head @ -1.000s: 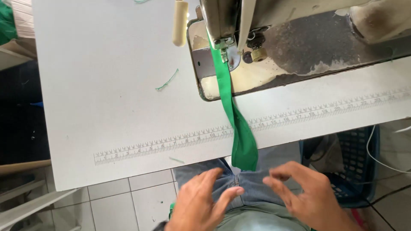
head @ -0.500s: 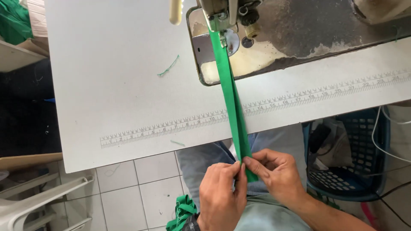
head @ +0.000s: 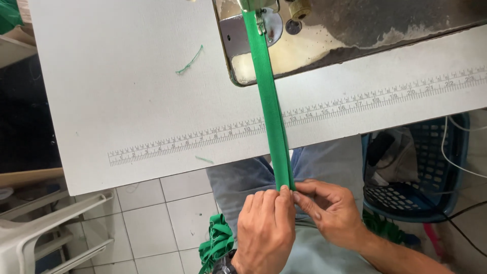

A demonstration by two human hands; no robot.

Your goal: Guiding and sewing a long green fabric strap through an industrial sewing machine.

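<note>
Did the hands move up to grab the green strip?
Yes. Both the left hand and right hand came together and up toward the table edge, pinching the green strip, which now runs taut instead of hanging loose.

- Fabric strip (head: 271,116) stretched from the sewing machine (head: 304,30) at the far edge, across the table (head: 127,101), over the near edge to the lap.
- Left hand (head: 265,231) and right hand (head: 329,213) side by side at the strip's near end, fingertips touching it, below the table edge.
- Printed ruler (head: 203,139) along the table's near edge, crossed by the strip.
- Loose thread (head: 190,61) on the table, left of the machine.
- Bunched fabric (head: 215,243) hanging near, left of the left hand.
- Basket (head: 436,177) on the floor, right of the hands.
- Plastic chair (head: 45,228) at near left.
</note>
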